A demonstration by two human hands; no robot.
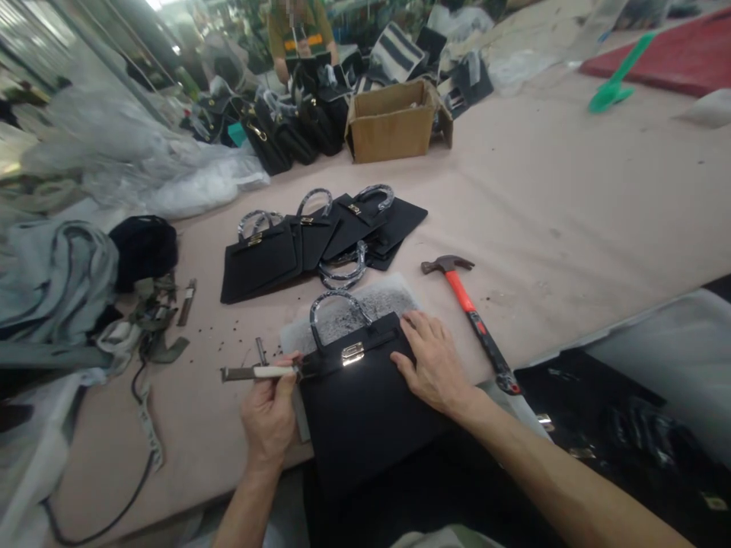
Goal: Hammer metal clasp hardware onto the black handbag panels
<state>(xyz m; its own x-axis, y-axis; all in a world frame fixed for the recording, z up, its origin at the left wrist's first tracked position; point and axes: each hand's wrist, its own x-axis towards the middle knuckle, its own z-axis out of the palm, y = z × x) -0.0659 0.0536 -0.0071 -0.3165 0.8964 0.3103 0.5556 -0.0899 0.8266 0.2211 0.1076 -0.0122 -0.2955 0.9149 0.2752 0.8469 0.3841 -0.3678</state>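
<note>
A black handbag panel (365,411) with a gold clasp and a plastic-wrapped handle (340,295) lies in front of me, partly over a speckled white board (394,297). My left hand (269,415) is closed on a rod-shaped metal tool (274,371) with a white middle section. Its right end reaches the panel's left edge, where the fingers hide the contact. My right hand (431,361) rests on the panel's upper right corner with its fingers apart. To the right lies a claw hammer (471,316) with a red and black handle.
Beyond the board lie several black bag panels (268,262) with wrapped handles. A cardboard box (391,125) and black bags (285,129) stand farther back, near another person (305,38). Grey fabric (57,274) and small metal tools (186,303) are at left; a green scoop (614,91) is at right.
</note>
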